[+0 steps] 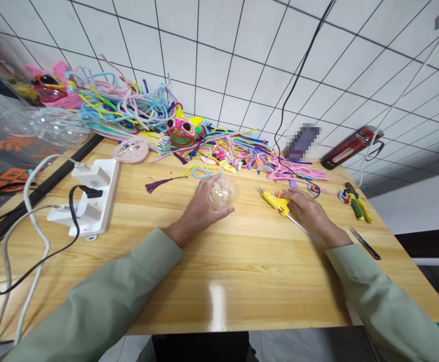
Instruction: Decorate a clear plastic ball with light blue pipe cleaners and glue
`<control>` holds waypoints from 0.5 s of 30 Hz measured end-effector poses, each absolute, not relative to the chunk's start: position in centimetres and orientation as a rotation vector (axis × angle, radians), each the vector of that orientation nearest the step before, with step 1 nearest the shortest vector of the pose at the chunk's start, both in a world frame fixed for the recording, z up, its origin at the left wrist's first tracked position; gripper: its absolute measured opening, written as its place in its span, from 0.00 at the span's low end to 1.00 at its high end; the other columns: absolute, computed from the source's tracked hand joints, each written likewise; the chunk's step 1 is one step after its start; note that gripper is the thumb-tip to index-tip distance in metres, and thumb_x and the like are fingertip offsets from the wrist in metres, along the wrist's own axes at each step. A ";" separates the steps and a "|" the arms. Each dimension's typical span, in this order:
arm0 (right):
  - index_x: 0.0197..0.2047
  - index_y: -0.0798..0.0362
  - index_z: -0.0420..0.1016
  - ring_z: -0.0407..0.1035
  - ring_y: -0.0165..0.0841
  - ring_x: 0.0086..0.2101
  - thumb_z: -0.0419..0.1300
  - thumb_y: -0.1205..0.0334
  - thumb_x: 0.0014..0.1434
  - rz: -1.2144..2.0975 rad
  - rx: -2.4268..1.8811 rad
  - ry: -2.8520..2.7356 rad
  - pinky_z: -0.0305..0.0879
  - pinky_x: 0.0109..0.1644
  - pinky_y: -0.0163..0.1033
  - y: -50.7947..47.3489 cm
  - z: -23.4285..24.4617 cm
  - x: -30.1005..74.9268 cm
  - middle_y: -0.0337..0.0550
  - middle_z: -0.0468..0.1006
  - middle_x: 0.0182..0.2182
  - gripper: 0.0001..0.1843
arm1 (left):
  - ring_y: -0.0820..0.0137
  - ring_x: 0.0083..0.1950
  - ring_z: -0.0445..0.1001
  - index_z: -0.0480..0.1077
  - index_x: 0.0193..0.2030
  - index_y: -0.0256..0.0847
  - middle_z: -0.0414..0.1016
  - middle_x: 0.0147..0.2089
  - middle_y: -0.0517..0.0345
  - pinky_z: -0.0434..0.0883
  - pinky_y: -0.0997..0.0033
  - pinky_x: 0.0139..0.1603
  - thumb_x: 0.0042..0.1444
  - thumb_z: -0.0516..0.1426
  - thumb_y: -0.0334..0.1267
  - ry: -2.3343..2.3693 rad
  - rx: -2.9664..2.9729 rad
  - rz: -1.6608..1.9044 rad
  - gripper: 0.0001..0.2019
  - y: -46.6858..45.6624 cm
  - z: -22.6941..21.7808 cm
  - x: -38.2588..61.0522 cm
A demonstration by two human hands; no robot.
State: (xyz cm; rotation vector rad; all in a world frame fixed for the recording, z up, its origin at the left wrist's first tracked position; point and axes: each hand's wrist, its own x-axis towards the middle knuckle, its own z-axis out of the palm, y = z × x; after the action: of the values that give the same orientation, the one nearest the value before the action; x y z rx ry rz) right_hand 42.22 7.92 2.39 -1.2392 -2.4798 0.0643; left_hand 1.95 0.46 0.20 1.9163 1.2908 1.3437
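Observation:
My left hand (204, 203) curves around a clear plastic ball (225, 193), thumb at its near side and fingers at its far side. The ball is round and see-through, low over the wooden table. On the right, my right hand (308, 208) is closed at the handle of a yellow hot glue gun (276, 202), whose handle is mostly hidden under the fingers. The gun's nozzle points left toward the ball, and a white glue stick (298, 224) juts from its rear. A light blue pipe cleaner loop (201, 173) lies just beyond my left hand.
A white power strip (108, 201) with plugs and cables stands left. Along the wall lie heaped pipe cleaners (129, 105), a decorated ball with a face (182, 128) and a purple tassel (161, 185). Pliers (357, 203), a pen-like cutter (365, 244) and a red flask (351, 147) are right.

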 end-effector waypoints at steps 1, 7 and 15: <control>0.55 0.46 0.84 0.77 0.49 0.61 0.56 0.66 0.66 0.047 -1.272 -2.475 0.75 0.65 0.64 8.4 2.3 42.4 0.50 0.87 0.54 0.20 | 0.48 0.75 0.65 0.55 0.76 0.44 0.64 0.73 0.39 0.67 0.40 0.76 0.55 0.72 0.50 1.289 1.919 1.345 0.47 0.4 0.2 1.9; 0.52 0.47 0.85 0.76 0.52 0.62 0.55 0.69 0.63 0.052 -1.346 -2.443 0.74 0.65 0.67 9.0 3.1 42.8 0.52 0.87 0.54 0.20 | 0.48 0.75 0.66 0.55 0.75 0.42 0.65 0.72 0.38 0.66 0.41 0.76 0.55 0.72 0.49 1.267 1.949 1.353 0.47 0.4 0.2 2.0; 0.60 0.42 0.79 0.76 0.51 0.60 0.62 0.53 0.70 0.401 -1.304 -2.125 0.72 0.67 0.63 1.8 7.6 33.6 0.49 0.83 0.59 0.17 | 0.48 0.76 0.64 0.54 0.75 0.44 0.64 0.73 0.39 0.66 0.40 0.76 0.53 0.72 0.45 1.232 1.990 1.349 0.47 0.2 0.6 2.0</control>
State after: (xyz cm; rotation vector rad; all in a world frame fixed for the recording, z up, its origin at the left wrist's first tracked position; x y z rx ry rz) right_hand 33.63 1.76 7.61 -1.3043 -2.1254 0.4011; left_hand 2.04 0.23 0.57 1.9900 1.2324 1.3486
